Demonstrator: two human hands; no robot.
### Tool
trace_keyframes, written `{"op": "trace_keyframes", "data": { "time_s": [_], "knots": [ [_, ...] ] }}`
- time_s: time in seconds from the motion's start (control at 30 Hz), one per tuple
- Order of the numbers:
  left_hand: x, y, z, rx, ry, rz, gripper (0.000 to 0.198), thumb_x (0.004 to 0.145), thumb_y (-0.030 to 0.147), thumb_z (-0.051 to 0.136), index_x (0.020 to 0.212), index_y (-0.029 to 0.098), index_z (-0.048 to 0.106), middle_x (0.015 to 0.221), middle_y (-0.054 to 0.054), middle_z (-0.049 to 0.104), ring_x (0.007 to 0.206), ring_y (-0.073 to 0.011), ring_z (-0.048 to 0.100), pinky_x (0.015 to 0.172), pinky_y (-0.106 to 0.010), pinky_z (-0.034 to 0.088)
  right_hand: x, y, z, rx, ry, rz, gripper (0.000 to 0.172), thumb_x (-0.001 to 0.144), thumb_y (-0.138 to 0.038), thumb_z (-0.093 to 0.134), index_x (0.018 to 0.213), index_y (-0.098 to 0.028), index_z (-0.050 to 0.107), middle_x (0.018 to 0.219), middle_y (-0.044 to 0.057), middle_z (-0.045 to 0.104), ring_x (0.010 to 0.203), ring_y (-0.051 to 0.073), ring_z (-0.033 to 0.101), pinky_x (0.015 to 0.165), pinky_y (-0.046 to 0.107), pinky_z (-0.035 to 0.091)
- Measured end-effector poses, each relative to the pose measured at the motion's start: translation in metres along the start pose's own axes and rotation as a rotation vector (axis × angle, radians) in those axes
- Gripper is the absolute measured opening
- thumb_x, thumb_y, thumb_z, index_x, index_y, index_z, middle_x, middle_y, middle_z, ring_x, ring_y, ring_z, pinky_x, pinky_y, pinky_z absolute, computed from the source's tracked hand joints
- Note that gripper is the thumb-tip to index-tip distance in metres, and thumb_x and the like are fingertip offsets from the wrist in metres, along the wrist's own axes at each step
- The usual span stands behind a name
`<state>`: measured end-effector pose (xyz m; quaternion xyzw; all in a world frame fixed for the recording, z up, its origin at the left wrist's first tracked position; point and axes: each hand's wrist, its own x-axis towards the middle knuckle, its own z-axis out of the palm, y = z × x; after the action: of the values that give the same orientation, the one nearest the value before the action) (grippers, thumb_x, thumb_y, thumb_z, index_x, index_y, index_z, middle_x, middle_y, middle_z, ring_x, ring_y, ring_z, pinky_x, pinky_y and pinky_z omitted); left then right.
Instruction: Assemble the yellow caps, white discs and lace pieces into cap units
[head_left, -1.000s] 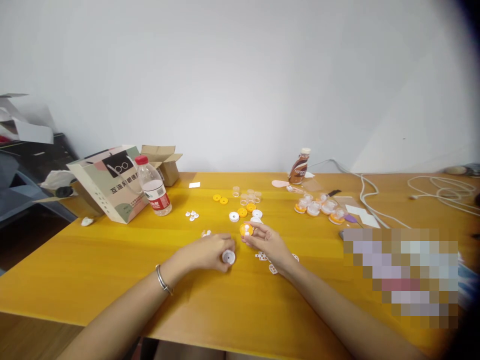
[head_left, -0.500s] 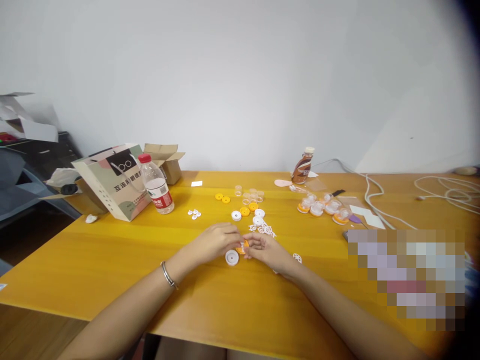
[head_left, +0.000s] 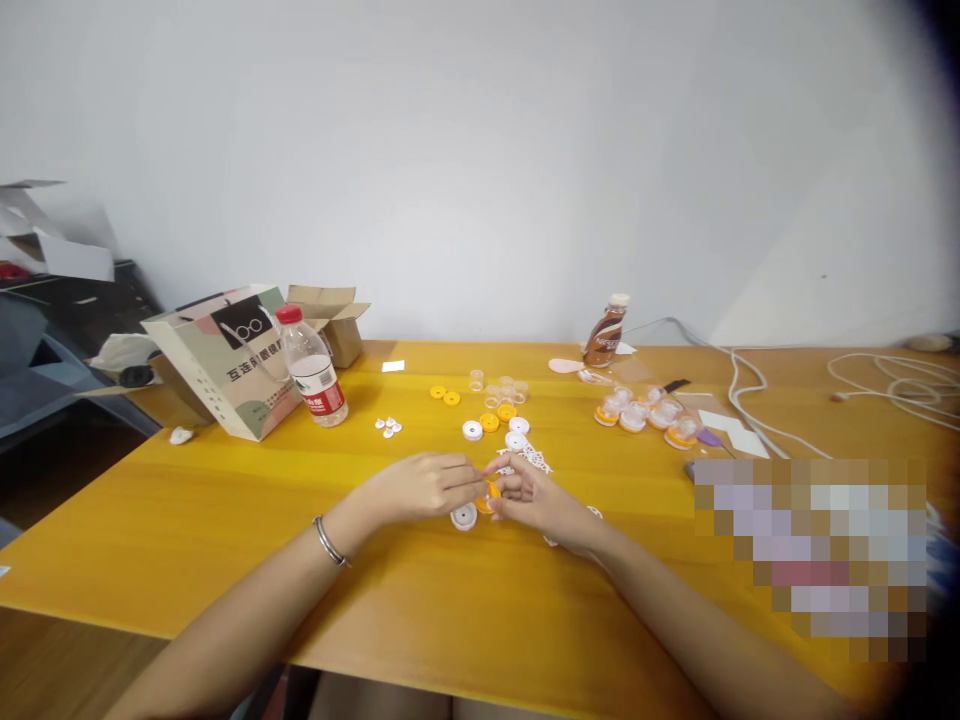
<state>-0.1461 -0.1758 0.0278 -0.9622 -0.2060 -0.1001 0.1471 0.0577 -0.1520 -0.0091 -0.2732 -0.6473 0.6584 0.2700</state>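
Between my two hands an orange disc (head_left: 490, 503) rests low over the table, with a small whitish piece showing on it. My right hand (head_left: 541, 508) pinches the disc from the right side. My left hand (head_left: 429, 485) has its fingers pressed together at the disc's upper left edge; what its fingertips hold is hidden. Just below the left fingers lies a white wheel-like disc (head_left: 463, 516) with a hole in its centre. White openwork gears (head_left: 534, 458) lie in a pile beyond my right hand, and another openwork piece (head_left: 595, 512) is partly covered by my right wrist.
Farther back are orange discs (head_left: 489, 423), white discs (head_left: 517, 440), clear cups (head_left: 507, 388) and small white parts (head_left: 388, 427). A water bottle (head_left: 319, 375) and paper bag (head_left: 236, 375) stand left. Finished-looking orange-and-clear pieces (head_left: 634, 415), a coffee bottle (head_left: 604, 335) and cables (head_left: 750, 380) are right.
My left hand has shifted slightly and turned, its fingers now lower along the orange disc. The right index finger has stretched toward the left fingertips. Other things stay put.
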Motion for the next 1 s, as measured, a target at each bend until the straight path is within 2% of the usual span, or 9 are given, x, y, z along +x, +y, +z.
{"op": "trace_keyframes", "data": {
  "time_s": [0.17,0.4,0.47,0.57,0.63,0.7,0.8,0.9,1.0],
  "knots": [
    [-0.003,-0.003,-0.003,-0.069,-0.003,-0.007,0.026,0.089,0.013,0.034,0.108,0.013,0.051,0.096,-0.010,0.061,0.093,-0.0157,0.055,0.078,-0.028,0.049,0.001,-0.001,0.000,0.035,0.006,0.009,0.024,0.069,-0.026,0.064,0.086,-0.020,0.047,0.066,-0.004,0.056,0.063,0.009,0.056,0.066,0.025,0.042],
    [-0.003,-0.005,0.004,-0.178,0.045,-0.071,0.027,0.087,0.016,0.037,0.109,0.017,0.053,0.100,-0.009,0.060,0.093,-0.0163,0.055,0.081,-0.031,0.047,0.001,-0.002,-0.006,0.033,0.043,0.011,0.025,0.069,-0.028,0.064,0.088,-0.020,0.050,0.073,-0.002,0.061,0.065,0.010,0.058,0.065,0.024,0.042],
    [-0.002,-0.004,0.003,-0.271,0.068,-0.166,0.028,0.087,0.019,0.038,0.112,0.018,0.051,0.104,-0.008,0.058,0.094,-0.0154,0.054,0.082,-0.030,0.046,0.002,-0.003,-0.008,0.038,0.065,0.002,0.028,0.070,-0.029,0.063,0.093,-0.020,0.052,0.071,-0.002,0.061,0.065,0.010,0.059,0.066,0.025,0.042],
    [-0.001,0.000,-0.003,-0.372,0.099,-0.414,0.030,0.087,0.026,0.038,0.115,0.019,0.048,0.098,-0.007,0.059,0.087,-0.0145,0.055,0.078,-0.028,0.045,0.005,-0.001,-0.012,0.064,0.171,-0.005,0.034,0.069,-0.031,0.064,0.100,-0.021,0.053,0.069,-0.002,0.060,0.066,0.011,0.059,0.067,0.025,0.043],
    [-0.002,0.004,-0.005,-0.407,0.014,-0.517,0.033,0.084,0.037,0.043,0.112,0.019,0.050,0.090,-0.005,0.060,0.077,-0.0152,0.056,0.071,-0.028,0.045,0.008,0.002,-0.014,0.081,0.258,-0.011,0.035,0.067,-0.031,0.065,0.099,-0.019,0.055,0.068,-0.002,0.061,0.065,0.011,0.059,0.068,0.025,0.043],
    [-0.003,0.009,-0.004,-0.436,-0.114,-0.521,0.041,0.075,0.046,0.053,0.108,0.020,0.053,0.089,-0.005,0.059,0.073,-0.0165,0.056,0.066,-0.027,0.044,0.010,0.006,-0.015,0.100,0.306,-0.023,0.035,0.066,-0.030,0.066,0.098,-0.018,0.055,0.068,-0.002,0.061,0.066,0.011,0.059,0.069,0.025,0.043],
    [-0.004,0.009,0.002,-0.500,-0.193,-0.491,0.035,0.070,0.040,0.060,0.099,0.021,0.058,0.089,-0.004,0.059,0.073,-0.0167,0.056,0.068,-0.027,0.042,0.012,0.010,-0.016,0.141,0.339,-0.047,0.037,0.065,-0.028,0.067,0.098,-0.019,0.055,0.072,-0.001,0.063,0.068,0.011,0.060,0.072,0.027,0.044],
    [-0.005,-0.001,0.009,-0.747,-0.136,-0.526,0.022,0.075,0.026,0.056,0.095,0.019,0.060,0.086,-0.004,0.061,0.075,-0.0144,0.057,0.071,-0.026,0.042,0.013,0.010,-0.015,0.154,0.367,-0.065,0.039,0.065,-0.027,0.067,0.101,-0.020,0.053,0.073,-0.001,0.064,0.069,0.012,0.061,0.072,0.027,0.045],
    [-0.006,-0.015,0.013,-1.132,0.036,-0.646,0.028,0.073,0.025,0.059,0.100,0.015,0.055,0.088,-0.006,0.062,0.079,-0.0140,0.058,0.073,-0.026,0.044,0.014,0.009,-0.012,0.148,0.400,-0.097,0.041,0.063,-0.028,0.068,0.101,-0.021,0.053,0.076,0.000,0.065,0.071,0.013,0.062,0.073,0.028,0.046]
  ]
}}
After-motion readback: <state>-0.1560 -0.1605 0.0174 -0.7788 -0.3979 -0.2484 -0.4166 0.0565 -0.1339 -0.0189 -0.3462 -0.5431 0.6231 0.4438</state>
